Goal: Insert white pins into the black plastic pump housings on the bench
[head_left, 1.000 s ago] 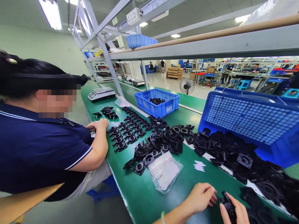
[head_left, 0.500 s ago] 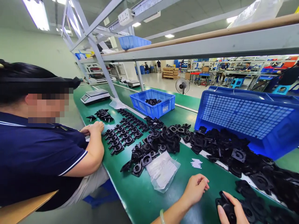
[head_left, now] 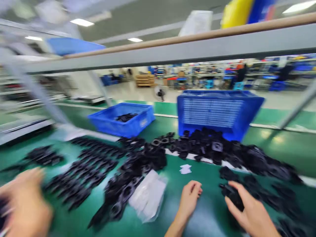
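right hand (head_left: 249, 210) grips a small black plastic part (head_left: 232, 195) just right of the white paper scrap (head_left: 185, 169); left hand (head_left: 190, 197) loosely curled, holding nothing, on the green tabletop (head_left: 207, 210).

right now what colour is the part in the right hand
Black, as the head view shows: the right hand grips a black plastic part.
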Demonstrator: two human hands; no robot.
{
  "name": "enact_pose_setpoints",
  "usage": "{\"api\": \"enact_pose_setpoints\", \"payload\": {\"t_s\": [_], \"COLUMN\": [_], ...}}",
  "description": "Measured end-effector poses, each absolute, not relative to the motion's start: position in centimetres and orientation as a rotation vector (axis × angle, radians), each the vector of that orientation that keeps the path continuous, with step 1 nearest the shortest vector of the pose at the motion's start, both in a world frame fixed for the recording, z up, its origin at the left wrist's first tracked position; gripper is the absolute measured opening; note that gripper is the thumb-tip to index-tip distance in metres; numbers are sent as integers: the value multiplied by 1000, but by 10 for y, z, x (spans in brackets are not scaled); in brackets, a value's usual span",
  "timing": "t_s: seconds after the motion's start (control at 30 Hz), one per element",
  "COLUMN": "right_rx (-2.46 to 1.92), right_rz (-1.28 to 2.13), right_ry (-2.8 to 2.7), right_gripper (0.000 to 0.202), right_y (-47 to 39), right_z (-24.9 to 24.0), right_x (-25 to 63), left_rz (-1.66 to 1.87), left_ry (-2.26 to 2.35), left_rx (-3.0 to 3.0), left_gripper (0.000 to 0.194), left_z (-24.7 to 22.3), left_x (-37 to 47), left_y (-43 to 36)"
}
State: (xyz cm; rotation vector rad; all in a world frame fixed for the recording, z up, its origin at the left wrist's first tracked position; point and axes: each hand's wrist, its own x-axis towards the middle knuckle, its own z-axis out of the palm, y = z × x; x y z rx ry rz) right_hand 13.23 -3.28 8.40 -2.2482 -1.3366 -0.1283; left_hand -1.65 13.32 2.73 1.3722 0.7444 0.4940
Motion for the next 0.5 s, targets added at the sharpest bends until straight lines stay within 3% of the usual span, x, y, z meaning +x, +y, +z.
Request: {"api": "enact_pose_setpoints", "payload": {"t_s": [0.17, 0.27, 0.37, 0.47, 0.5], "right_rx": [-2661, -2844, -2962, -3005, -2971], "right_rz": [-657, -796, -563, -349, -443], "right_ry": [-686, -205, 64, 212, 109], "right_gripper": [47, 65, 92, 90, 85], "right_y": [-124, -196, -261, -286, -281], "right_z": [189, 223, 230, 211, 199], "right_x": [227, 291, 329, 341, 341], "left_rz": [350, 285, 277, 314, 331], "left_ry": [791, 818, 831, 811, 803], "left_rx": [1389, 1328, 1315, 1357, 1368], "left_gripper": [68, 77, 80, 74, 71], "left_z": [19, 11, 11, 20, 24], "left_x": [-23, -22, -25, -27, -27], "left_y": [137, 145, 143, 134, 131]}}
